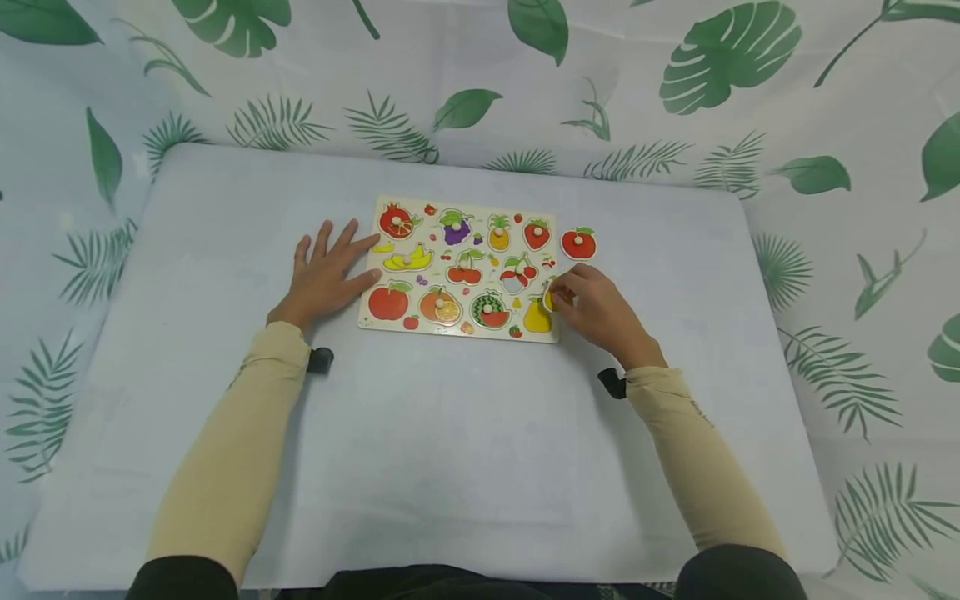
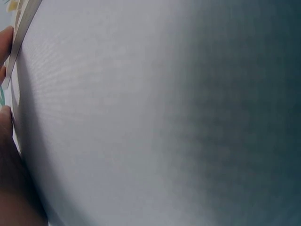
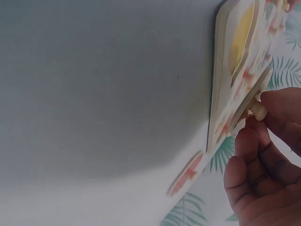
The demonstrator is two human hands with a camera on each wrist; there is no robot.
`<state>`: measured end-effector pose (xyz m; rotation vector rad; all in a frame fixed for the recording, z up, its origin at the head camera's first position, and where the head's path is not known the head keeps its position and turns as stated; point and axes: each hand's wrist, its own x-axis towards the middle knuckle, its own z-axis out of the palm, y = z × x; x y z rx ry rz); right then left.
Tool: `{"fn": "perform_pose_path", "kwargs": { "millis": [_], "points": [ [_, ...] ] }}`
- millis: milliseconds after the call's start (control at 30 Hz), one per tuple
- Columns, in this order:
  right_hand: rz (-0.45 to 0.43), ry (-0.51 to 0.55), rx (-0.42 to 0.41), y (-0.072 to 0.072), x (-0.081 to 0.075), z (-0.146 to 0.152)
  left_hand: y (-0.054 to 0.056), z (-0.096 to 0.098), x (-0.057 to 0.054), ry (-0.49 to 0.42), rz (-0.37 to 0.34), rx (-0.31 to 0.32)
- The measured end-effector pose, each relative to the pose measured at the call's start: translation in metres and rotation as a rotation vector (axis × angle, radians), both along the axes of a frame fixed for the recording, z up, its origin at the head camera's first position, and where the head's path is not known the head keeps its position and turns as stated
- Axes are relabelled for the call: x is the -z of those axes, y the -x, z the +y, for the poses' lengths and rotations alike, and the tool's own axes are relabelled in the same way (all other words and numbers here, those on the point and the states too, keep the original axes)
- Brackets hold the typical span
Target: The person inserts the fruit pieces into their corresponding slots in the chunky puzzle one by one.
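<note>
A wooden fruit puzzle board [image 1: 480, 329] lies on the white-covered table, most of its fruit pieces set in with small knobs. My left hand [image 1: 324, 279] has its fingers spread, and its thumb and index finger touch the board's left edge; in the left wrist view only fingers [image 2: 5, 44] show beside that edge. With thumb and fingertips, my right hand [image 1: 600, 312] pinches the wooden knob [image 3: 258, 111] of a yellow puzzle piece [image 1: 549, 297]. That piece is tilted over the board's right side, next to a yellow pear picture [image 1: 537, 317]. Fingers partly cover it.
A red fruit piece [image 1: 579, 243] with a knob lies on the table just right of the board's upper right corner. The white table [image 1: 450, 450] reaches to a leaf-patterned cloth [image 1: 615, 50] behind and at the sides.
</note>
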<state>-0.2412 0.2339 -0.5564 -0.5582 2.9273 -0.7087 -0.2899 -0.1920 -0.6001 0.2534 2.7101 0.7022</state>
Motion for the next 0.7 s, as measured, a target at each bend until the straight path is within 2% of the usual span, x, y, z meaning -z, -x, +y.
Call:
{"fn": "perform_pose_path", "kwargs": {
  "millis": [167,467,700],
  "points": [
    [-0.031,0.002,-0.025,-0.007,0.005,-0.011,0.000,0.000,0.000,0.002,0.001,0.002],
    [0.010,-0.018,-0.078,-0.013,0.017,-0.019,0.001,-0.001,0.000,-0.009,0.005,0.000],
    [0.013,-0.035,-0.085,-0.016,0.017,-0.024,0.002,-0.002,0.003,-0.004,0.013,0.003]
  ]
}}
